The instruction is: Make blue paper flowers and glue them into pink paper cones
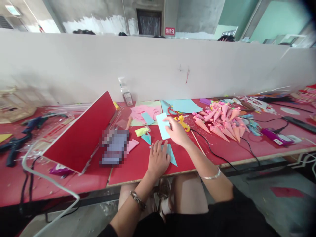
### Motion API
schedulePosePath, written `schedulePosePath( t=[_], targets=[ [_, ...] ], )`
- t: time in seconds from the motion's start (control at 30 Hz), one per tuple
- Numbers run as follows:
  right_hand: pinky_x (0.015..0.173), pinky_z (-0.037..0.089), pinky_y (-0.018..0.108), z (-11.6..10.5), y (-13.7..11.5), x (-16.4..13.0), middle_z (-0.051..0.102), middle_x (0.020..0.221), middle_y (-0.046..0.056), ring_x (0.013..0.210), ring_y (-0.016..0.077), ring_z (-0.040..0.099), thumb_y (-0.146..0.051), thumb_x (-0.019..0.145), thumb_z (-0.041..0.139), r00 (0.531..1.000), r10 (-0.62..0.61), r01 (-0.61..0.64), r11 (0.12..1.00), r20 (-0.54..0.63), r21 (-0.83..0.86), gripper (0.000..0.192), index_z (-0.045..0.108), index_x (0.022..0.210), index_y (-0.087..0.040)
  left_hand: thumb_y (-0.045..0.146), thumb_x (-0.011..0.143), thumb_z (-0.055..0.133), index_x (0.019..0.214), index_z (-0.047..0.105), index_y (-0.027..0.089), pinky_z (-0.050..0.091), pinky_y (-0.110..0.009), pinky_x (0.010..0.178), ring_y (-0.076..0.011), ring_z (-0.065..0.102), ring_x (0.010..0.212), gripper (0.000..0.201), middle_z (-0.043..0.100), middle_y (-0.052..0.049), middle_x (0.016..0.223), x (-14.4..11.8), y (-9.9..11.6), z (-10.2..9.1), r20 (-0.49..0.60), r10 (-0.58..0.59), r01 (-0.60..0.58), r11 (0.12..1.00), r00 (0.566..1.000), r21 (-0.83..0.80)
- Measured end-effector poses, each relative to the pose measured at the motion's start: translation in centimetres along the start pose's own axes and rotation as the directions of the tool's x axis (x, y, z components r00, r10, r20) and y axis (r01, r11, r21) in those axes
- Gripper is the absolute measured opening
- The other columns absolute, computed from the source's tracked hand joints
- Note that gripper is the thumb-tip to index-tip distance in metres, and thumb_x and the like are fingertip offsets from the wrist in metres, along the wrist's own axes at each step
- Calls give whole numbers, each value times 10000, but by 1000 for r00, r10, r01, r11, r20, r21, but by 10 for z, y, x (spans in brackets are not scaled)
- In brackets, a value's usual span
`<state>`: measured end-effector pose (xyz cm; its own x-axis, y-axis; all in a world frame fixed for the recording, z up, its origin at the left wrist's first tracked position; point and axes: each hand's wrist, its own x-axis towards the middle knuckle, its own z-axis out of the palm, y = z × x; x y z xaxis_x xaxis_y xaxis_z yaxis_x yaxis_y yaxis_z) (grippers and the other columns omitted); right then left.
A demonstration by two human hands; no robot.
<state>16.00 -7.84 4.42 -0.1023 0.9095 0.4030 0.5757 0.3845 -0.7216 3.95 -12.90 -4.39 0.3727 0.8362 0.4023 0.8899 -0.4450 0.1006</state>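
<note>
Left hand (pixel 159 156) palm down, fingers lightly spread — right hand (pixel 177 131) farther forward, fingers bent — both forearms (pixel 201 161) extended, the right slanting in leftward.

White partition (pixel 93 65) behind red-topped table (pixel 134 166); grey wall (pixel 106 8), dark doorway (pixel 149 23), red sign (pixel 170 31), grey floor (pixel 91 217)

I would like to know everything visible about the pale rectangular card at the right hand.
The card is plain, pale bluish-white and rectangular, seemingly paper, and looks flat. Its long sides run away from the person, leaning slightly left. The right hand holds its right side, covering part; whether it is lifted off the red tabletop is unclear.
</note>
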Motion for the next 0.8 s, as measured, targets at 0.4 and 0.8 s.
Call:
schedulePosePath(
  t=[0.4,0.8],
  targets=[
    [663,406,289,78,19,146,558,895,74,749,162,539,-105,733,468,975,217,-215,975,41,-53,269,496,999,-132,304,711,485,1329,285,185,321,-420,883,-269,399,1058,661,443,-110,1228,-4,0,-7,95,-68,75,995,993,-70],
    [811,399,181,11,-8,61,573,995,14,916,68,529,-142,787,406,947,-108,92,994,302,67,237,583,945,-151,129,698,425,1357,177,204,364,-364,790,-234,407,943,708,462,-89,1079,-5,-6,-12,152,-6,45,967,988,-252]
  ],
)
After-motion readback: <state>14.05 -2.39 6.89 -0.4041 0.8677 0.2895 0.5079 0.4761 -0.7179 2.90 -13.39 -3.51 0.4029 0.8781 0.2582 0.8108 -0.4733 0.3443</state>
